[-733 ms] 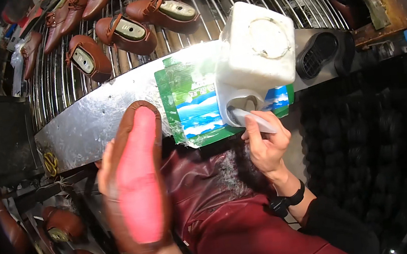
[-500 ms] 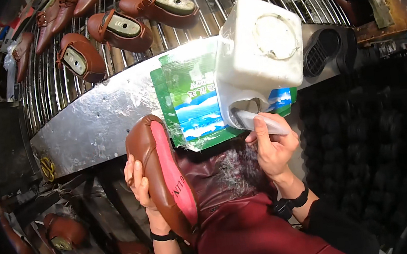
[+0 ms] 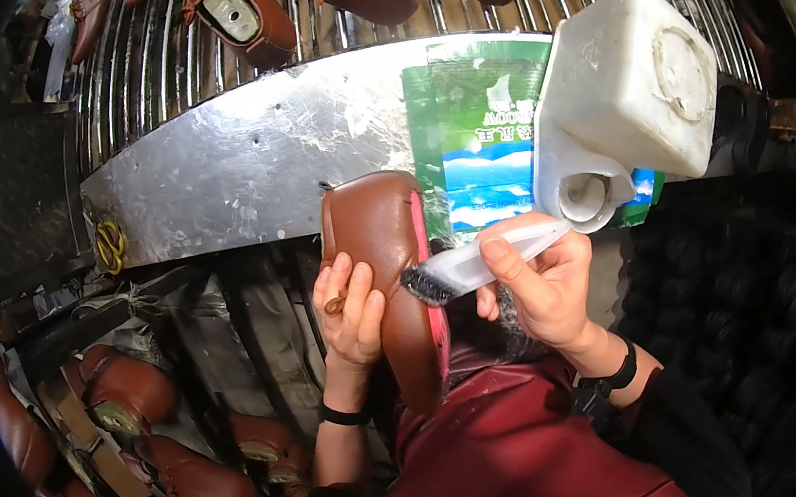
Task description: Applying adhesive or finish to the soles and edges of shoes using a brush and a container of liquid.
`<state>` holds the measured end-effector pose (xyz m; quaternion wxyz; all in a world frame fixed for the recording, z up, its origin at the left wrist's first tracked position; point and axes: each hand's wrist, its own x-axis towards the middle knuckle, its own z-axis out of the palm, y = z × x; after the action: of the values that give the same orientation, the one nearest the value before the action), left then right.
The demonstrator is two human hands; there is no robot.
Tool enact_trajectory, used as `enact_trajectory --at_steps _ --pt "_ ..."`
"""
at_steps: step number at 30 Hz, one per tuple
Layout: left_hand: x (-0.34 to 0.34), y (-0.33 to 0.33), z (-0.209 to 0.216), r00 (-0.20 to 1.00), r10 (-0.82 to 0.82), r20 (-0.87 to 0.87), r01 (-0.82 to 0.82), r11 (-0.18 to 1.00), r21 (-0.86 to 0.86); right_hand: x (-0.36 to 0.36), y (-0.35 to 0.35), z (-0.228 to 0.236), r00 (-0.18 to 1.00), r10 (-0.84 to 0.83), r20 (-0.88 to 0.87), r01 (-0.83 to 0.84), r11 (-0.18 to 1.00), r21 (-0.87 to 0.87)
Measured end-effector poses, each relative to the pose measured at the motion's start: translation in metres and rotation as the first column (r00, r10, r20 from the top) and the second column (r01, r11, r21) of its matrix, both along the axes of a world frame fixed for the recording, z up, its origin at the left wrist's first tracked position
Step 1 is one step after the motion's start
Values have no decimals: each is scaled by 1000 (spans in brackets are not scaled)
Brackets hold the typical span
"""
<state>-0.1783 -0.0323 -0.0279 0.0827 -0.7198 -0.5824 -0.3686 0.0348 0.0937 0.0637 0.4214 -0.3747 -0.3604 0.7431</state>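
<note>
- Brown shoe [image 3: 392, 279]: near the middle of the view, just toward 9 o'clock, held up in front of the bench edge, tipped so only a strip of its pink underside [image 3: 423, 231] shows.
- Left hand [image 3: 352, 318], at the shoe's 8 o'clock: fingers wrapped on the brown side, so that's a closed hold.
- Right hand [image 3: 554, 280], at its 4 o'clock: pinching a pale-handled brush [image 3: 488, 260], black bristles pointing to 9 and looking to touch the brown-pink seam.
- What could go wrong, imo: if the bristles are wet, a sloppy angle could smear the brown leather. A loose left grip might let the shoe twist under brush pressure.
- Also, the handle's back end is right by the jug, so a wide swing could knock it.
- White jug [image 3: 639, 79], at 2 o'clock: leaning, with an open round mouth [image 3: 591, 199] low down. Can't tell what's inside, tbh.
- Green-and-blue card [image 3: 490, 154] under it, on the metal bench [image 3: 232, 169].
</note>
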Motion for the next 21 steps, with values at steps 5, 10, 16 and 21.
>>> enact_trajectory --at_steps 5,10,16,21 --pt "0 2 1 1000 -19 23 19 1000 14 -32 40 -9 982 -99 163 77 988 134" --pt "3 6 5 999 -6 31 5 1000 30 -51 68 -18 964 -172 202 141 977 160" --pt "5 11 11 999 8 44 -10 999 32 -8 21 1 994 -15 108 12 1000 29" --pt "5 15 19 998 12 61 -15 999 47 26 -26 26 973 159 165 -188 966 179"
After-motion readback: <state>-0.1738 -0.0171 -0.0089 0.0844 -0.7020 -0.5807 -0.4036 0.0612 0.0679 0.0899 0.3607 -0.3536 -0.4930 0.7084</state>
